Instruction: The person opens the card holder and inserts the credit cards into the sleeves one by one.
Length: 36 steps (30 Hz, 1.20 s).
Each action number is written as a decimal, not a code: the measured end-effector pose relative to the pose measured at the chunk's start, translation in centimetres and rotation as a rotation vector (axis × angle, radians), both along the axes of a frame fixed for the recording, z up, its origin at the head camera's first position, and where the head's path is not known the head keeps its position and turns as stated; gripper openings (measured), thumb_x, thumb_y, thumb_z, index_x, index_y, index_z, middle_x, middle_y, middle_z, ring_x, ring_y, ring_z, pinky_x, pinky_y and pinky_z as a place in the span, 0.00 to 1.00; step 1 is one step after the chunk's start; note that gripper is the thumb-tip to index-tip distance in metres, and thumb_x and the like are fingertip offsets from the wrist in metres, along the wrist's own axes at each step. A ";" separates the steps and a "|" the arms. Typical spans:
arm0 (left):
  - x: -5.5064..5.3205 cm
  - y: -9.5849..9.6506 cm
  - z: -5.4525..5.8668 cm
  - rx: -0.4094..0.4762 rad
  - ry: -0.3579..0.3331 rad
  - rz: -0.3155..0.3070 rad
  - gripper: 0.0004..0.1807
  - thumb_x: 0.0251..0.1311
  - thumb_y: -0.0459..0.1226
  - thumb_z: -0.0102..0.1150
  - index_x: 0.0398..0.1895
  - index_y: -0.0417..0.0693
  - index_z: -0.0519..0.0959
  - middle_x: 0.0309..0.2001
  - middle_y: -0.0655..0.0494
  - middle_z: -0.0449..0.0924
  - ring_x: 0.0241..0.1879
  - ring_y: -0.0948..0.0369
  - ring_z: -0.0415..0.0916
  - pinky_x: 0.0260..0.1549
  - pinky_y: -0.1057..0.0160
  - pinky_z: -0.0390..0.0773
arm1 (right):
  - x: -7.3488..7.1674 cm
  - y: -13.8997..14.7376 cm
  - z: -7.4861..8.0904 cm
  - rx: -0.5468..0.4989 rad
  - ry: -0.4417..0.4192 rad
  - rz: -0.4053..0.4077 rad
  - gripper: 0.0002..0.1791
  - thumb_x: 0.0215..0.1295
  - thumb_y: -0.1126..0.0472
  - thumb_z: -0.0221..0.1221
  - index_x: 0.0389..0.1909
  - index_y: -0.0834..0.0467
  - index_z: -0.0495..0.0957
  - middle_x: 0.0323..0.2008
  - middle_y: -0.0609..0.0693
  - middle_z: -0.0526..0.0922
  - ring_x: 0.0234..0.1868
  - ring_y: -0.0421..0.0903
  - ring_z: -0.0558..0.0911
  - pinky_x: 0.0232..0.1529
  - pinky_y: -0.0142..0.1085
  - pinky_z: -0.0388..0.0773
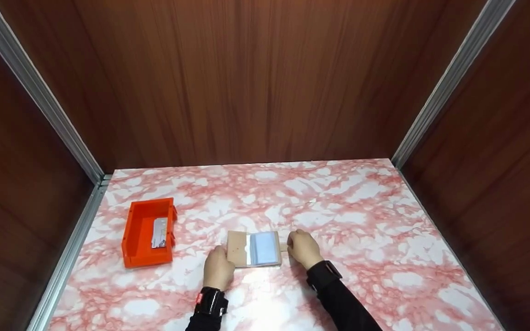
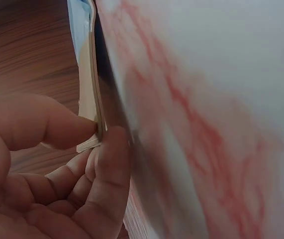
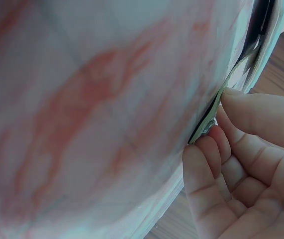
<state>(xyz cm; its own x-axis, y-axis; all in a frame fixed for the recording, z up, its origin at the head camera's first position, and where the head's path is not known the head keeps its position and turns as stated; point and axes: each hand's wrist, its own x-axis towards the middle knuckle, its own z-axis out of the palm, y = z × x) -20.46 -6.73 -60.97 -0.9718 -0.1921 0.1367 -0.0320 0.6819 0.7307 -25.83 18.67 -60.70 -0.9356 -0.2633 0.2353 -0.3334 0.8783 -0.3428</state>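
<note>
A tan card holder point(image 1: 237, 243) lies spread open on the table, with clear bluish plastic sleeves point(image 1: 265, 248) on its right half. My left hand point(image 1: 217, 269) is at its left edge; in the left wrist view the thumb and a finger pinch the cover point(image 2: 88, 74). On the other side, my right hand point(image 1: 304, 248) pinches the short closing strap point(image 1: 284, 247) that sticks out from the right edge. A metal snap point(image 3: 209, 126) shows on the strap, close to the curled fingers.
To the left stands an orange bin point(image 1: 138, 230) with printed cards point(image 1: 159, 232) inside, leaning toward its right wall. The table point(image 1: 361, 220) has a red and white marbled top. Brown wood-grain panels point(image 1: 246, 82) with metal corner posts point(image 1: 449, 87) enclose it at the back and sides.
</note>
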 end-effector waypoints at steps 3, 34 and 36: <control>0.1 0.0 0.0 -0.024 0.004 -0.005 0.08 0.43 0.20 0.56 0.29 0.34 0.74 0.27 0.44 0.73 0.30 0.43 0.76 0.36 0.44 0.75 | 0.0 0.0 -0.1 -0.003 0.003 0.003 0.08 0.48 0.70 0.69 0.24 0.59 0.78 0.25 0.49 0.72 0.28 0.52 0.78 0.31 0.44 0.77; 0.0 -0.2 -0.2 -0.087 0.003 -0.024 0.07 0.46 0.21 0.56 0.30 0.34 0.75 0.28 0.41 0.75 0.34 0.39 0.77 0.39 0.42 0.75 | 1.4 -1.3 0.8 -0.071 0.155 0.052 0.06 0.54 0.69 0.68 0.28 0.58 0.79 0.27 0.49 0.76 0.32 0.51 0.78 0.34 0.42 0.76; 0.0 -0.2 -0.3 -0.086 0.011 -0.025 0.07 0.45 0.21 0.56 0.29 0.35 0.74 0.28 0.41 0.75 0.33 0.39 0.77 0.38 0.42 0.75 | 1.7 -1.6 1.0 -0.082 0.168 0.075 0.06 0.55 0.68 0.68 0.28 0.58 0.79 0.27 0.50 0.77 0.32 0.50 0.78 0.35 0.41 0.77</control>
<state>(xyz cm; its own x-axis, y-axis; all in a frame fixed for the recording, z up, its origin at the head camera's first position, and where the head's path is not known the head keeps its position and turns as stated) -20.43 -6.95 -61.27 -0.9744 -0.1552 0.1625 -0.0067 0.7428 0.6695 -24.18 17.06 -59.73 -0.8597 -0.3042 0.4103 -0.4554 0.8203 -0.3460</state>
